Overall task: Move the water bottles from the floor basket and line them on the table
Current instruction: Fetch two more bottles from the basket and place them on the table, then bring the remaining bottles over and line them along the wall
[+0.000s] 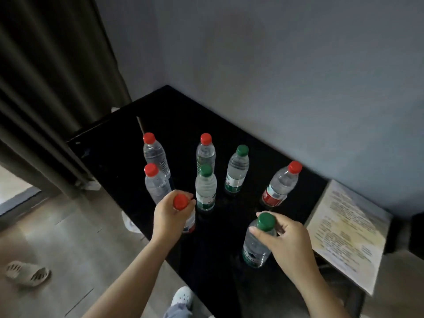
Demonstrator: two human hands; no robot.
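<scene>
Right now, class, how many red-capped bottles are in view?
5: two at the table's left side, one back centre, one right, one in the left hand. None seem hidden.

Red-capped bottles: five are standing in view, at (149,138), (205,138), (151,169), (295,167) and (180,201).
Green-capped bottles: three are showing, at (242,150), (205,170) and (266,221).
Bottles altogether: eight are sitting on the black table (174,115).
Hands: two are reaching in, left hand (166,216) and right hand (286,239).
Shoes on the floor: two are lying there, a beige slipper (27,273) and a white one (182,297).
Printed sheets: one is lying at (346,235).
</scene>
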